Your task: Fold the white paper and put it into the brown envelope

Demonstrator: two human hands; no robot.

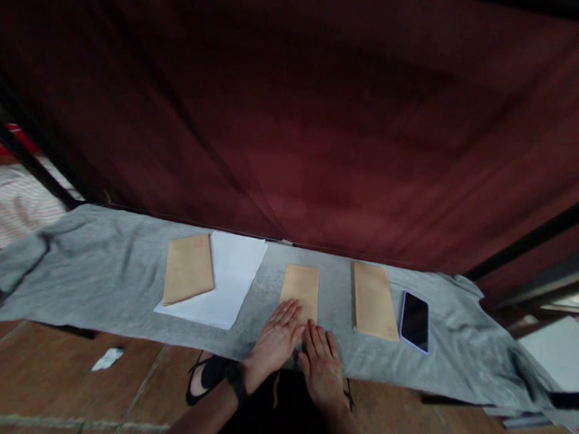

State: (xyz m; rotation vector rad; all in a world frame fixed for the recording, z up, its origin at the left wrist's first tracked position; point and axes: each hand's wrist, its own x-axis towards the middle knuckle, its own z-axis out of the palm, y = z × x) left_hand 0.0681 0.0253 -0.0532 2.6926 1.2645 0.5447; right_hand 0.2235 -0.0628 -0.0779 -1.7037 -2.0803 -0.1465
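Observation:
My left hand (277,337) lies flat with fingers stretched out on the near end of a small brown envelope (302,285) in the middle of a grey cloth (105,269). My right hand (322,363) rests flat beside it, fingers extended, touching the cloth just below the envelope. Neither hand grips anything. A second brown envelope (188,268) lies to the left, overlapping white paper sheets (229,276). A third, longer brown envelope stack (374,300) lies to the right.
A dark phone (415,321) lies screen up at the right of the envelopes. The cloth covers a low surface over terracotta floor tiles (57,372). A dark red curtain (298,111) hangs behind. A white board (564,352) sits at the far right.

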